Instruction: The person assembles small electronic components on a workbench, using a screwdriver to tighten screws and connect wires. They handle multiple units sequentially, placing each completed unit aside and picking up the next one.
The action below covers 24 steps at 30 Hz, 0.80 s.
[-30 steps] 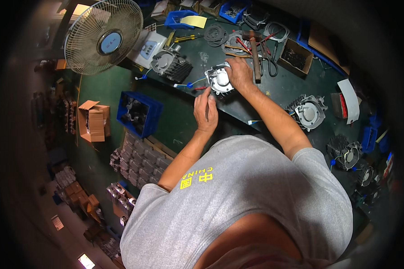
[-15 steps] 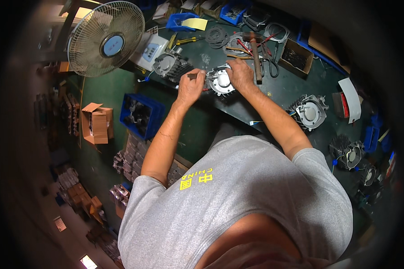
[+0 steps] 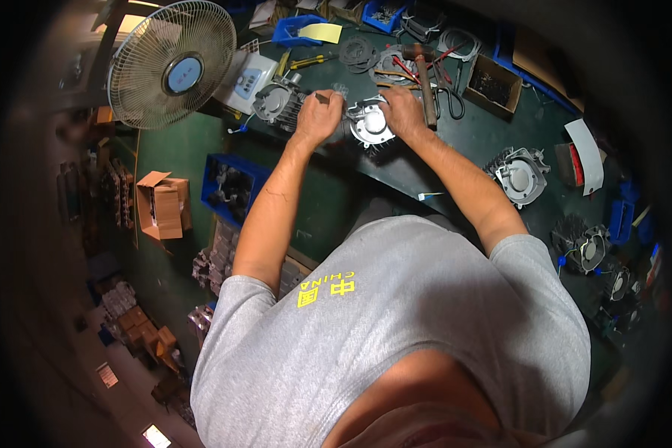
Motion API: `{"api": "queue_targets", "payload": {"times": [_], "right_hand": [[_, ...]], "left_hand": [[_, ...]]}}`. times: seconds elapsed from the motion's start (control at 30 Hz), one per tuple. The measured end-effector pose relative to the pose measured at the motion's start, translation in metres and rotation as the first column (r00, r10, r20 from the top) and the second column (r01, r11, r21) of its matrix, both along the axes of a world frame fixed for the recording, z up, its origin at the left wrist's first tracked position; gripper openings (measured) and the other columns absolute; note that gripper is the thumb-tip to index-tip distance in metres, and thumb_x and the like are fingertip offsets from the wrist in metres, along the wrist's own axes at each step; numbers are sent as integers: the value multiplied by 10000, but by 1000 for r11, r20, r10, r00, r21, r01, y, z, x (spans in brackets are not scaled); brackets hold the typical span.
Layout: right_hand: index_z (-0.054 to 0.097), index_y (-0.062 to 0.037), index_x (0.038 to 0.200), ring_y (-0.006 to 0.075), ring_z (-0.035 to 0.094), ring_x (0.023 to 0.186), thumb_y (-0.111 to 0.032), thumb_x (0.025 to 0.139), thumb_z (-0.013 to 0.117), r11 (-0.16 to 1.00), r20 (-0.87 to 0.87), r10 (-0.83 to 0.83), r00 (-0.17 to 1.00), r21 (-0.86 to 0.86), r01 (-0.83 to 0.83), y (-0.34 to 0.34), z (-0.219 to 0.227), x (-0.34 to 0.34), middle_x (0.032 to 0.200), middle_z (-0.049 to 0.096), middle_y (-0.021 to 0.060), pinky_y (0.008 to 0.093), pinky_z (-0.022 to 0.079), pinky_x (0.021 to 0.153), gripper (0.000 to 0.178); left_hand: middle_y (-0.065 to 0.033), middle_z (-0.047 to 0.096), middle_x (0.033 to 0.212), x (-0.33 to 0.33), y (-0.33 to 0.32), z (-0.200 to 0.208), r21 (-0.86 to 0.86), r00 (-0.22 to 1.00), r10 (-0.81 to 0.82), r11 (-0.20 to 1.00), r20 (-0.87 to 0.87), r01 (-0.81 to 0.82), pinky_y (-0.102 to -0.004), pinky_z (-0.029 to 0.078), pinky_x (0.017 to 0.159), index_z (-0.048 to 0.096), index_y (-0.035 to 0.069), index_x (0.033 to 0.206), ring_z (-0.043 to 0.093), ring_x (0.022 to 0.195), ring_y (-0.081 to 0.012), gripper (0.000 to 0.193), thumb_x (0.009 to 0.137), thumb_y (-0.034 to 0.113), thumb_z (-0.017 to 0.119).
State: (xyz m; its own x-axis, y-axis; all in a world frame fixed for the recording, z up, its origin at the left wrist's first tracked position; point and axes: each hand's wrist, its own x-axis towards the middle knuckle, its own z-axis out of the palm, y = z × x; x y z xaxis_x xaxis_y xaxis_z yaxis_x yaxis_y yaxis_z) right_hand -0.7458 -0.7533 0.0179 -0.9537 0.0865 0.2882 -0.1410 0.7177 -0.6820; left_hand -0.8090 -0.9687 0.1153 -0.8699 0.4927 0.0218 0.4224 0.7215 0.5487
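Note:
A silver round motor housing (image 3: 372, 125) with dark fins lies on the green workbench (image 3: 403, 173) in front of me. My right hand (image 3: 405, 114) holds its far right edge with bent fingers. Just left of the housing, my left hand (image 3: 319, 119) is closed around a tool whose dark stub (image 3: 322, 98) sticks out by the thumb; the rest is hidden in the fist. Beside that hand stands another finned motor housing (image 3: 273, 103). A hammer (image 3: 425, 88) with a wooden handle lies beyond my right hand, next to black-handled scissors (image 3: 451, 103).
A fan (image 3: 183, 75) stands at the left. Farther back are a blue bin (image 3: 297, 31), coiled grey rings (image 3: 358, 54) and a cardboard box of small dark parts (image 3: 494, 88). More housings (image 3: 520, 178) sit at the right. A blue crate (image 3: 231, 189) stands below the bench's left edge.
My left hand has moved farther from me, with the tool still in its fist. The right hand keeps its hold on the housing, which has barely shifted.

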Motion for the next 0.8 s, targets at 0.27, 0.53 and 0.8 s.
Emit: {"api": "queue_targets", "payload": {"times": [0.27,0.53,0.8], "right_hand": [[742,-32,1160,382,654,1124,-147,888,731,1000,24,14,1000,-5,-14,4,3,-1,1134,698,183,481,537,976,297],[741,-28,1172,390,650,1123,-146,892,728,1000,4,14,1000,-3,-14,0,2,1,1137,697,181,490,537,957,305],[736,-41,1152,377,633,1166,-141,878,746,999,-7,-32,999,-26,32,-7,4,10,1178,682,160,481,541,965,292]], "left_hand": [[-174,737,767,-27,18,32,-31,924,85,996,372,-79,-445,579,703,773,-2,899,727,746,-322,422,942,307,489],[-86,725,758,-61,19,29,-19,781,131,988,611,-150,-338,522,520,736,9,859,680,633,-184,390,963,305,504],[-49,698,735,-31,9,48,90,783,183,952,594,-291,-295,512,531,730,14,924,662,627,-143,404,1038,339,519]]}}
